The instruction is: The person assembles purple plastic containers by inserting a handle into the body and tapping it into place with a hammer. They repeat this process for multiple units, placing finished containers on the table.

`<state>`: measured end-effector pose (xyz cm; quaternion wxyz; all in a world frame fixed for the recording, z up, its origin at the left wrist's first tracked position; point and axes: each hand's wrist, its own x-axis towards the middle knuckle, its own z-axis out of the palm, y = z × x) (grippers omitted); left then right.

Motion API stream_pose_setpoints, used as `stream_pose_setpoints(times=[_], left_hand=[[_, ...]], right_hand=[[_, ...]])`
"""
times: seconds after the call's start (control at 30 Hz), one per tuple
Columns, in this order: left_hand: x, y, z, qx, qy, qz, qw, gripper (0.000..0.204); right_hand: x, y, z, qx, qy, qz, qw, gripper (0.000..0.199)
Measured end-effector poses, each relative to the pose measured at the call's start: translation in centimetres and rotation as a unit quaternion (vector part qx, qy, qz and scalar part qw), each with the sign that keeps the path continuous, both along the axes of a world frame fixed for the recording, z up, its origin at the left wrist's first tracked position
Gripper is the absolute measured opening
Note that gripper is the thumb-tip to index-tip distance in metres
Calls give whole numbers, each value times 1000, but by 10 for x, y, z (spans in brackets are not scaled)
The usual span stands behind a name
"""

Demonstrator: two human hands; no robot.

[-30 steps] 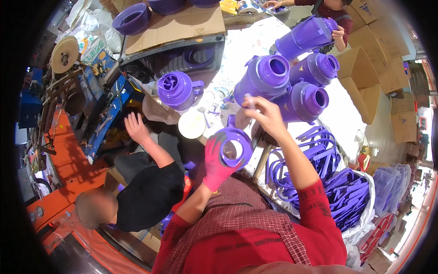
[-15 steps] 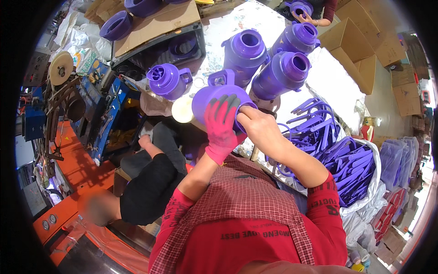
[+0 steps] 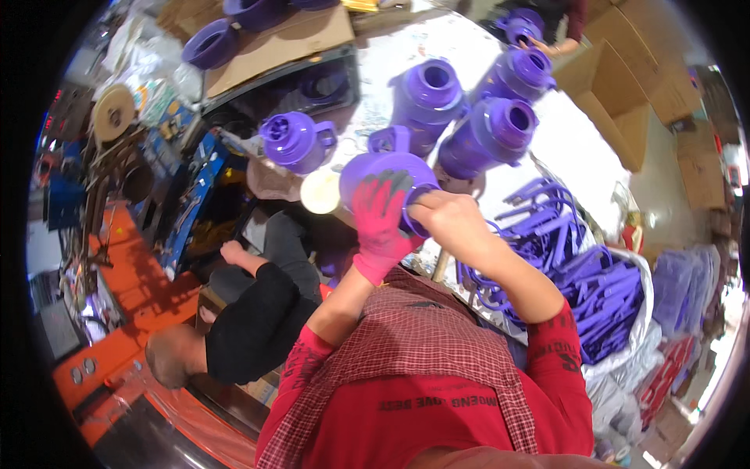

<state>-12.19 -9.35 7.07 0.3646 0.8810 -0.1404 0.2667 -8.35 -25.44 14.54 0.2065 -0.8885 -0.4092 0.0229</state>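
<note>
Left hand and right hand at one purple jug.
The gloved left fingers hold the jug, tilted, above the near edge of the worktop; the right fingers are bent at its mouth, their grip I cannot tell. Three flasks stand farther from this edge.

The person wears an apron of dark red cloth with a fine pale check, its straps in the same fabric. Beneath the apron is a bright red top, with dark lettering between the straps. At either side of the apron, red sleeves end near the elbows and bear dark print. Beyond the apron's waist, the left hand wears a pink glove with dark grey on its fingers; the right hand is bare.
</note>
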Motion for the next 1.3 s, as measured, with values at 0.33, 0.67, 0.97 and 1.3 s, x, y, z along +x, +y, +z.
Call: stream_pose_setpoints(times=[0.33,0.67,0.97,1.3], left_hand=[[-50,8,-89,-97,137,49,985,85],[-35,29,-165,-111,108,35,987,82],[-46,64,-119,-154,273,-7,950,100],[-27,103,-85,-507,342,-148,777,121]], right_hand=[[8,26,-67,21,242,89,966,14],[255,204,-237,-31,-103,-58,993,33],[272,225,-225,-66,-248,-59,965,9],[12,14,-146,392,651,-392,517,19]])
